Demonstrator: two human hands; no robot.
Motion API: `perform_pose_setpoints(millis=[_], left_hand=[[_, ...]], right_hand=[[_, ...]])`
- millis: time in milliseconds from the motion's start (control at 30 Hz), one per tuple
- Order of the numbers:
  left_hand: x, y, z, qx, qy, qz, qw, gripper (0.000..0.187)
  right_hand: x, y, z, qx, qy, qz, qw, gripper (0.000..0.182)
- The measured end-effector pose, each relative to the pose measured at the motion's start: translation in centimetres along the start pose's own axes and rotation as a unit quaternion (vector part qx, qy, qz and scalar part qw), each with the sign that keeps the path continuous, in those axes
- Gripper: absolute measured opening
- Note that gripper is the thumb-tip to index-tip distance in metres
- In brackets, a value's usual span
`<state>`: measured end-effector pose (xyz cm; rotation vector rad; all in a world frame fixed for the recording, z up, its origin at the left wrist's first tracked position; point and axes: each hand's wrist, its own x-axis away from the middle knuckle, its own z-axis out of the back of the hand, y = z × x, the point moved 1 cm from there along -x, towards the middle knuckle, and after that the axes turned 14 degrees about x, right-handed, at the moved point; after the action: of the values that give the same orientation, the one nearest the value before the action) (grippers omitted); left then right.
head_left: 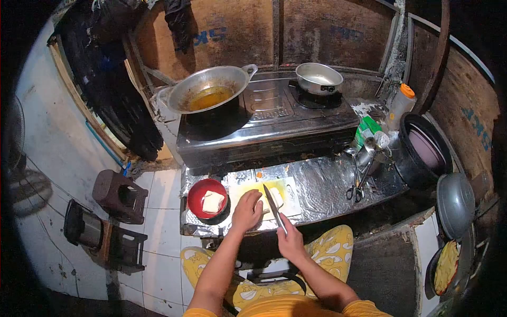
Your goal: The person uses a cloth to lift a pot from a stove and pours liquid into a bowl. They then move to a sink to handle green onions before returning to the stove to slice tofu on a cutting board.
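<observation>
My right hand [291, 242] grips a knife [273, 203] by its handle, its blade pointing away from me over a white cutting board [290, 186] with yellow stains. Beside the blade on the board lies a white block that looks like tofu [277, 196]. My left hand [247, 211] rests on the board left of the blade, fingers curved around the block's left side; they partly hide it. Left of that hand stands a red bowl [193, 205] holding another white block [213, 202].
Behind the board is a two-burner stove [269, 140], with a wok [182, 95] of oil and a small pot [319, 78]. Scissors [357, 191] and utensils lie to the right, near a black bucket [409, 158]. A plate of yellow food [447, 268] stands lower right; stools [120, 195] stand left.
</observation>
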<state>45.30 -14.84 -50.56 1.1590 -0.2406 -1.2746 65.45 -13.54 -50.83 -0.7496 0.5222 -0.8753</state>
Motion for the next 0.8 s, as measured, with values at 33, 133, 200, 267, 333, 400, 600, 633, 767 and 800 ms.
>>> perform_pose_setpoints(millis=[33, 133, 200, 267, 333, 400, 600, 633, 767, 800], left_hand=[[0.0, -0.1, 0.0, 0.004, 0.002, 0.000, 1.000, 0.027], [0.0, 0.0, 0.2, 0.017, 0.010, -0.002, 1.000, 0.026], [0.0, 0.1, 0.3, 0.028, 0.016, -0.004, 0.999, 0.025], [0.1, 0.1, 0.3, 0.020, 0.023, -0.012, 0.999, 0.024], [0.1, 0.2, 0.4, 0.029, 0.021, -0.004, 0.999, 0.024], [0.0, 0.5, 0.3, 0.040, 0.018, 0.002, 0.999, 0.025], [0.0, 0.4, 0.3, 0.031, 0.026, 0.003, 0.999, 0.024], [0.0, 0.4, 0.3, 0.030, 0.025, 0.008, 0.999, 0.024], [0.0, 0.3, 0.3, 0.020, 0.028, -0.003, 0.999, 0.024], [0.0, 0.2, 0.3, 0.020, 0.028, -0.003, 0.999, 0.024]], right_hand=[[0.2, -0.5, 0.0, 0.091, 0.080, 0.095, 0.988, 0.049], [0.8, -3.0, 0.8, 0.087, 0.027, 0.057, 0.994, 0.048], [1.0, -3.3, 0.5, 0.117, 0.024, 0.056, 0.991, 0.048], [1.3, -4.0, 0.7, 0.144, -0.017, 0.041, 0.988, 0.051], [1.4, -4.0, 0.3, 0.152, -0.028, 0.040, 0.987, 0.052], [1.6, -3.5, -0.4, 0.161, -0.038, 0.038, 0.985, 0.053], [1.8, -3.1, -1.3, 0.178, 0.005, 0.085, 0.980, 0.054], [1.8, -3.2, -1.3, 0.177, 0.010, 0.087, 0.980, 0.055], [1.9, -3.4, -1.1, 0.180, 0.005, 0.086, 0.980, 0.056], [1.9, -3.5, -1.0, 0.179, 0.005, 0.086, 0.980, 0.056]])
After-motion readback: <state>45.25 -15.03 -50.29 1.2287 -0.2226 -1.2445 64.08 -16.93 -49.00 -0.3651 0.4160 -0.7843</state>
